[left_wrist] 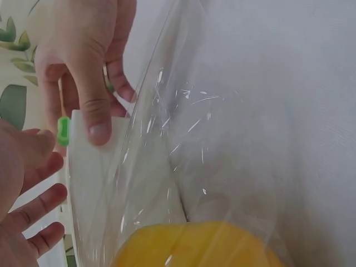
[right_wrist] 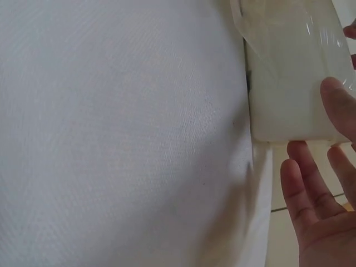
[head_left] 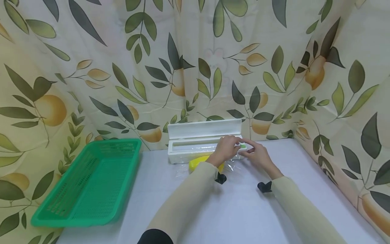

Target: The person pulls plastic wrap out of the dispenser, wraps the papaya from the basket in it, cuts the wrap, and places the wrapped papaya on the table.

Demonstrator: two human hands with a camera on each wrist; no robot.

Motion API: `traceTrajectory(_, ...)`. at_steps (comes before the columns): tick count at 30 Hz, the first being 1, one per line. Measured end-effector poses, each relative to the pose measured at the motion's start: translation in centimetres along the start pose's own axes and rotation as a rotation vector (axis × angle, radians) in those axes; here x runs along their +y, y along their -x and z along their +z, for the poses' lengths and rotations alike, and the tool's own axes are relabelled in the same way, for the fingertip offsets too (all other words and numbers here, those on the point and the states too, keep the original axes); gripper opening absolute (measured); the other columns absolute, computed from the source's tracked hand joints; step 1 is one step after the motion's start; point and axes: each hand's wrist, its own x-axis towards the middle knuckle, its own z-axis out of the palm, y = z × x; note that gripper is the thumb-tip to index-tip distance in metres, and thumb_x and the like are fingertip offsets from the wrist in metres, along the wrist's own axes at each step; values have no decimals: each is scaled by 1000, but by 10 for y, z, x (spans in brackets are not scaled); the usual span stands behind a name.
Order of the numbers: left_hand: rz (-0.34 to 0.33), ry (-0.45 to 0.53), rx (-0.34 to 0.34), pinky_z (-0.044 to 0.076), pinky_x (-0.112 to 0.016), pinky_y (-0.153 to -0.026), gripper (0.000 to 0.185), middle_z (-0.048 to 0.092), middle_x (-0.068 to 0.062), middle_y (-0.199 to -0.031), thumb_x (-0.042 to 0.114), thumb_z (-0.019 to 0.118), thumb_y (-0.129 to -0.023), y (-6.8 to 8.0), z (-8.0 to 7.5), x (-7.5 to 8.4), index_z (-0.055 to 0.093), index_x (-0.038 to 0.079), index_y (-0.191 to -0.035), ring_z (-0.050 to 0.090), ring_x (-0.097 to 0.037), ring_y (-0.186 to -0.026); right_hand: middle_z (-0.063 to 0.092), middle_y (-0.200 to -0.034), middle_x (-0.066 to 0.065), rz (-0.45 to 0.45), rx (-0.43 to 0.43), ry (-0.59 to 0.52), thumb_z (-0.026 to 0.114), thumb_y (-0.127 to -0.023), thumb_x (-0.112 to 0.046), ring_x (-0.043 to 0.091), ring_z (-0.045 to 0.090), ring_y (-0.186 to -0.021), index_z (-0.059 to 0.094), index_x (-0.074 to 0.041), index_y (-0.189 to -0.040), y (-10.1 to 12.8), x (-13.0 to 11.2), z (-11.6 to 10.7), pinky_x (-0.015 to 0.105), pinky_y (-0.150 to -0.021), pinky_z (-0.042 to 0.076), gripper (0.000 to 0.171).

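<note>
A white cling film dispenser (head_left: 179, 158) stands at the back of the table with its long lid (head_left: 204, 129) raised. Clear cling film (left_wrist: 206, 144) hangs over its front edge and drapes across a rounded yellow item (head_left: 197, 162), whose kind I cannot tell. At the dispenser's right end is a small green slide cutter (left_wrist: 63, 130). My left hand (head_left: 224, 149) is beside this cutter, its fingers spread and one fingertip at or near it. With thumb on the front and fingers around the end, my right hand (head_left: 259, 156) holds the dispenser's right end.
A green plastic basket (head_left: 122, 189) with perforated sides sits on the left of the white-covered table (head_left: 243, 210). Leaf-and-fruit patterned curtain (head_left: 213, 84) rises right behind the dispenser and along both sides.
</note>
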Motion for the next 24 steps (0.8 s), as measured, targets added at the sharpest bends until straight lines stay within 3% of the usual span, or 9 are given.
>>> traceTrajectory(13,3,33,-23,48,-29,-92,22,75,10,-110,25,69,-100,-5,2,1,77,25,-120,66,-14,-105,63,-137,16,-40,101,0,84,-87,-21,33,72,-95,63,-13,-137,2,-3,4,33,-69,54,55)
traceTrajectory(24,-9,54,-21,49,-29,-91,20,74,10,-107,23,71,-98,-6,6,5,78,24,-117,65,-12,-107,62,-132,23,-16,75,24,83,-88,-18,33,71,-95,59,-12,-137,2,-4,4,33,-69,53,55)
